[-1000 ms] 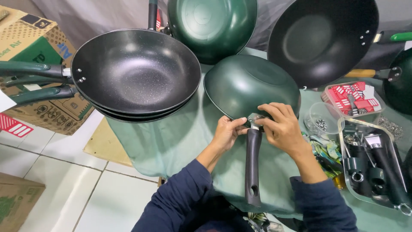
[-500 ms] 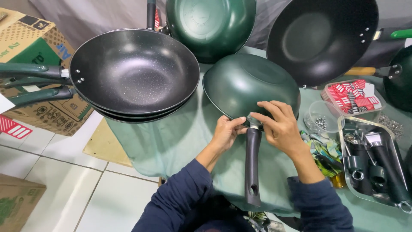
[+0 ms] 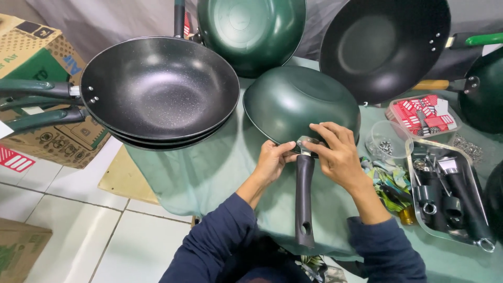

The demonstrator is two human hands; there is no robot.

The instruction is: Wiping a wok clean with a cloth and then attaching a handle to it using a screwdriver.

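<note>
Lying upside down on a pale green tablecloth [image 3: 209, 173], a dark green wok [image 3: 293, 102] sits in the middle of the scene, its black handle [image 3: 304, 202] pointing toward the near edge. Both hands meet at the metal bracket [image 3: 306, 142] where handle joins bowl. The left hand [image 3: 272, 160] pinches the bracket from the left side with thumb and fingertips, and the right hand [image 3: 338, 154] curls over it from the right, fingers pressed on the joint and the wok's rim. Whether either hand also holds a screw or tool cannot be told.

To the left, a stack of black-lined woks [image 3: 160, 89] rests right way up, green handles [image 3: 36, 102] reaching left over printed cardboard boxes [image 3: 36, 52]. At the far side another green wok [image 3: 251, 31] leans with its underside showing, and a black-lined wok [image 3: 385, 44] stands tilted to the right of it.

On the right, a shallow metal tray [image 3: 419, 144] holds a heap of black handles [image 3: 461, 196] and metal fittings. Just left of its far corner, a clear plastic cup [image 3: 386, 139] holds small silvery screws [image 3: 386, 147]. Beyond the cup, a clear flat tub [image 3: 395, 107] is packed with red and white cards [image 3: 424, 114]. Loose metal bits [image 3: 469, 148] lie on the cloth to the right of the tray, and crumpled patterned wrappers [image 3: 390, 183] lie between the right wrist and the tray.
</note>
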